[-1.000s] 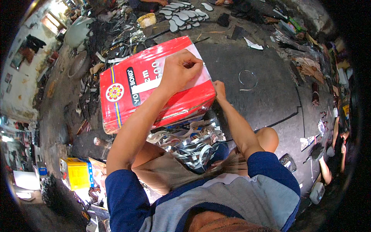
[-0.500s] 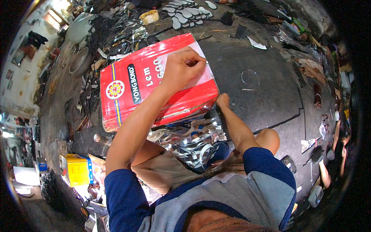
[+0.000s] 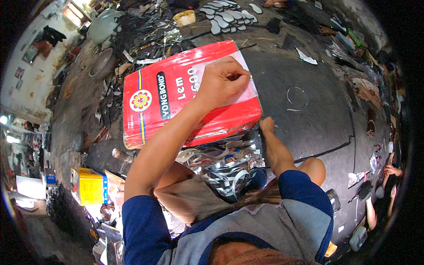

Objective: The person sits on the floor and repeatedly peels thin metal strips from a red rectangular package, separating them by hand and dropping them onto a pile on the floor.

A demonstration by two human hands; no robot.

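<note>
A large red rectangular can (image 3: 148,126) with a round flower emblem and blue and yellow stripes lies on its side in front of me. My left hand (image 3: 221,84) rests over its far right part. Thumb and forefinger are pinched together close to the can's right edge, above a pale patch (image 3: 248,92); what they pinch is too small to make out. At the can's near right corner my right hand (image 3: 267,125) is closed, with its fingers partly hidden against the can. I cannot see what is in it.
Silvery strips (image 3: 236,174) are heaped between my legs. A wire loop (image 3: 297,98) lies on the black mat (image 3: 282,73) to the right. Grey sole-shaped pieces (image 3: 229,18) lie at the far side, near a yellow tub (image 3: 184,18). A yellow can (image 3: 88,187) stands at left. Another person's hand (image 3: 392,171) shows far right.
The whole view has shifted, so the can and surroundings sit a little further right in the picture. Both hands keep nearly the same place and closed pose at the can.
</note>
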